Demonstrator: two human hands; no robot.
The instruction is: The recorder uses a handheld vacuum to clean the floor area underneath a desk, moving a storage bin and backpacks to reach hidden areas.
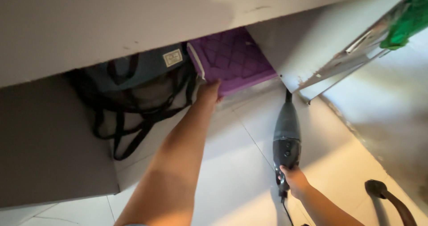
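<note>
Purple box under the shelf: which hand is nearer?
Left. The left hand touches the front edge of the purple box. The right hand is well back from it, gripping the handheld vacuum, whose nozzle points toward the box's right corner.

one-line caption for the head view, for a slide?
Left hand grips the purple box under a shelf beside a dark bag; right hand holds a handheld vacuum on the tiled floor.

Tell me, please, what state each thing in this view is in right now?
Purple box: on the floor under the ledge, its front edge gripped by the left hand.
Handheld vacuum: held by the right hand, nozzle pointing toward the box.
Dark bag: slumped under the ledge, straps trailing on the tiles.
</note>
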